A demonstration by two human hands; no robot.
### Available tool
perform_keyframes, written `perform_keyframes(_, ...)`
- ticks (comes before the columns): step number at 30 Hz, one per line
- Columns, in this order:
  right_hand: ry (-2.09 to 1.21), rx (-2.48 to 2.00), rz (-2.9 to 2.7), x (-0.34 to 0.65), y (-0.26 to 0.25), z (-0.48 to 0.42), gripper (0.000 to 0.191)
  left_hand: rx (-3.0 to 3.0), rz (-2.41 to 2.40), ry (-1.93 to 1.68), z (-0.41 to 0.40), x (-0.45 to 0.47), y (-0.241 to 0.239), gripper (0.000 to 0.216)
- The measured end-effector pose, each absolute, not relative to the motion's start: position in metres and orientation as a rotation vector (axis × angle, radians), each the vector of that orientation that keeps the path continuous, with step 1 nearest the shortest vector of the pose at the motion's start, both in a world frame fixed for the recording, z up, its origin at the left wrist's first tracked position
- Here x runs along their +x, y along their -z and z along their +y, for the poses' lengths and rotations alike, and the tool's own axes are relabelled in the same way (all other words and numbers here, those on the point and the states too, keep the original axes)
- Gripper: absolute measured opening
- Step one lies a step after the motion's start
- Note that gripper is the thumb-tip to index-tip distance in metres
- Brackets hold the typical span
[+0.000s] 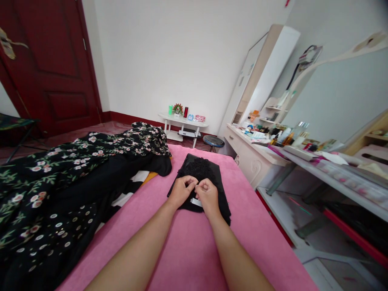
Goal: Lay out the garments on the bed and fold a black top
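Observation:
A folded black garment [223, 202] lies on the pink bed cover [163, 250], with a fluffy, lace-like black patch [198, 165] on its upper part. Over its middle, my left hand [182, 190] and my right hand [208, 195] meet, thumbs and fingertips pinched close together. Whatever sits between the fingers is too small to make out; it could be a bit of the black cloth or a thread. Just below the fingertips shows a white label [196, 202] on the garment, partly covered by my right hand.
Left on the bed are heaped black floral clothes [75, 157]. Beyond the bed stand a low white table [182, 119] and a round stool [214, 140]. Along the right runs a dressing table [257, 151] crowded with bottles, with a mirror [342, 93]. A dark red door [57, 60] is back left.

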State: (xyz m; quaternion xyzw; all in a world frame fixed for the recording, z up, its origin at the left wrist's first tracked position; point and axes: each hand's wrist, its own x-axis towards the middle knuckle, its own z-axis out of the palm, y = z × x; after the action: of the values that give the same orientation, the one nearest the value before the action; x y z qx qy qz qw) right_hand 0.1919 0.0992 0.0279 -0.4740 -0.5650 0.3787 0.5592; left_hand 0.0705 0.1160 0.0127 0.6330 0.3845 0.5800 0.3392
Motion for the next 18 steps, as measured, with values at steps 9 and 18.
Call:
perform_keyframes(9,-1.132,-1.142,-1.34,0.209,-0.047,0.075,0.021,1.651,0.984,-1.507,0.116,0.069,-0.01,0.018)
perform_keyframes(18,-0.885,-1.571,-1.577,0.376,-0.131,-0.066,0.028,1.545,1.011,-1.558,0.124,0.067,-0.002,0.022)
